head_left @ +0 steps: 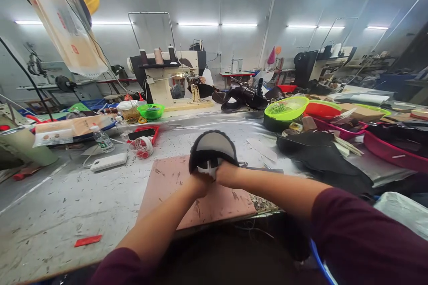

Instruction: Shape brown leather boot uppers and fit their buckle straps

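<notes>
A rounded black piece with a grey lining (216, 142), looking like a shoe upper, stands raised over a pink board (163, 187) on the workbench. My left hand (201, 184) is closed at its lower left edge. Close beside it, my right hand (228, 173) grips the lower right edge. A whitish part shows between the hands inside the piece. Most fingertips are hidden by the hands and the piece. A thin dark tool (264, 169) lies just right of the board, partly behind my right forearm.
A sewing machine (163, 82) stands at the back, near black boots (242, 93). On the right are a yellow-green basket (287, 107), black leather pieces (321, 156) and a magenta basket (394, 151). Leftward lie a white power bank (109, 162), a bottle (103, 139) and a red strip (88, 241).
</notes>
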### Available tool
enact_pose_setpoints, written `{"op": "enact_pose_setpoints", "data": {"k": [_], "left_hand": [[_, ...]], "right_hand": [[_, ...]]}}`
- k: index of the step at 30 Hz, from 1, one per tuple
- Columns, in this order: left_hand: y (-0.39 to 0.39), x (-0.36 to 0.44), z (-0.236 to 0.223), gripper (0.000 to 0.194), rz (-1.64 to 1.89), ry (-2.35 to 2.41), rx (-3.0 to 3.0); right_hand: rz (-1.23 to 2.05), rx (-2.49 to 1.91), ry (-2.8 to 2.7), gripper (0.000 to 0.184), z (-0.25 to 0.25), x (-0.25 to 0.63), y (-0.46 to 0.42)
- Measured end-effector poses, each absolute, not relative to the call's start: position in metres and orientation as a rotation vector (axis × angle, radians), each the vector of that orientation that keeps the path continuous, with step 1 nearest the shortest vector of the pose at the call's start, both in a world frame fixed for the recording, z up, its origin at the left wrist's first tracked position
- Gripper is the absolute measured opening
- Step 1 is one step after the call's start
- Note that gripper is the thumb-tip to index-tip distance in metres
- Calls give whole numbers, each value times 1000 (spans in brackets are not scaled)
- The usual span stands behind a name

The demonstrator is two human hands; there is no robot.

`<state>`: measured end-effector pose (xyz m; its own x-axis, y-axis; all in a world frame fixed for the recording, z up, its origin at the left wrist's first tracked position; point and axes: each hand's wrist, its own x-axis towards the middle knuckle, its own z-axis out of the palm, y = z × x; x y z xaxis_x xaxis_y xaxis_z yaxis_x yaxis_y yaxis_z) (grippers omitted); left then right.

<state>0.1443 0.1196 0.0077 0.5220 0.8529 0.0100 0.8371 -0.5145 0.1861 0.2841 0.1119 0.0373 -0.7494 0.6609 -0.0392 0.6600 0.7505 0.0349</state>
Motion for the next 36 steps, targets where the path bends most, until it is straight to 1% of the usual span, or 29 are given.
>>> {"op": "enact_pose_setpoints", "data": {"k": [2,4,6,7,8,10,11,13,14,15,16,17,19,21,23,24,25,26,30,32,34,36], "left_hand": [[118,144,9,22,302,1632,2433],[117,142,12,37,444,1810,2268],[116,138,18,43,727,1876,1946],[116,136,23,46,909,1834,1721],[115,135,28,49,1077,1750,1490],[110,133,42,54,1300,1564,1145],[106,134,50,52,1355,1488,1054],[94,137,65,39,1433,1260,888],[87,140,72,30,1470,1087,743],[80,142,78,25,1495,918,590],[73,145,84,21,1509,777,448],[67,147,88,19,1517,697,342],[59,150,96,20,1523,701,231],[53,152,101,22,1504,740,171],[51,153,102,24,1471,739,150],[50,153,101,27,1449,721,159],[49,153,98,29,1424,691,181],[50,152,95,30,1397,657,218],[59,141,73,26,1361,563,512],[67,134,64,24,1372,594,683],[72,129,59,26,1373,663,788],[69,128,55,38,1339,715,836]], "right_hand": [[89,925,2974,24,58,266,108],[139,719,3097,21,79,251,101],[209,611,3249,19,94,246,92],[235,714,3300,19,98,248,88],[229,933,3304,20,98,252,86],[48,1515,3109,22,89,263,84],[-106,1716,2983,31,81,266,84],[-398,1822,2946,70,62,269,85],[-468,1852,3026,82,54,267,85],[-444,1916,3133,85,46,264,85],[-338,1979,3259,83,40,261,86],[-159,2041,3370,81,36,259,87],[301,2072,3526,75,32,258,92],[701,2004,3593,70,29,263,100],[926,1948,3624,67,25,269,108],[960,1935,3646,66,22,271,112],[920,1935,3675,65,19,272,115],[810,1949,3705,63,15,272,117],[68,1996,3724,49,3,264,120],[-222,2005,3643,49,5,262,120],[-353,2020,3529,53,16,266,124],[-240,1960,3472,57,35,274,133]]}}
